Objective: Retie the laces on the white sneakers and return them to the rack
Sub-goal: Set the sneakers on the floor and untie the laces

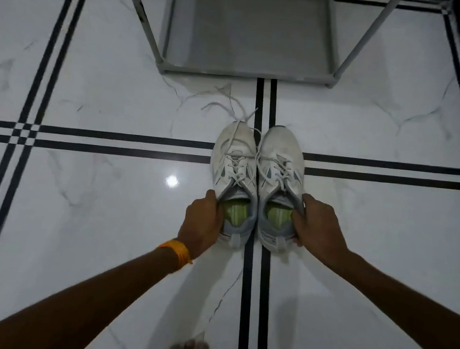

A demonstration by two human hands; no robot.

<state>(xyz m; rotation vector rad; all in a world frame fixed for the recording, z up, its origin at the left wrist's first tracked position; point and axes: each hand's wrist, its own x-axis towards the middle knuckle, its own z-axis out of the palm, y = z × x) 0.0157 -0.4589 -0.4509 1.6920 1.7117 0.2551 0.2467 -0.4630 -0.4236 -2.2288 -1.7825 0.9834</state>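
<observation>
Head view looks straight down on 2 white sneakers set side by side on the marble floor [91, 92], toes toward 12 o'clock and heels toward the person; the left sneaker [234, 158] and right sneaker [280, 156] touch along their inner edges, lying over the black double lines in the tile. At 12 o'clock from the toes, apart from them, stands the grey shoe rack [249, 31], its bottom shelf bare where it shows.

By my reading, this is the setting-down or squaring-up of the pair ahead of the tying; the loose laces [229, 109] of the left sneaker trail over its toe onto the floor toward 11 o'clock, so that shoe is plainly not yet tied; the right sneaker's laces sit bunched over the tongue, and I cannot tell whether a knot is there.

The left hand [203, 222] grips the left sneaker at its collar, on the 9 o'clock side; thumb on the outer rim, fingers curled into the opening over the green insole [236, 211]; an orange wristband [174, 253] sits on that wrist. The right hand [317, 226] mirrors it at 3 o'clock on the right sneaker, fingers closed over the collar and heel. Both forearms reach forward, nearly straight, converging on the heels.

The next move likely calls for letting go of the collars, gathering the 2 stray lace ends and drawing them snug before forming the bow.
</observation>
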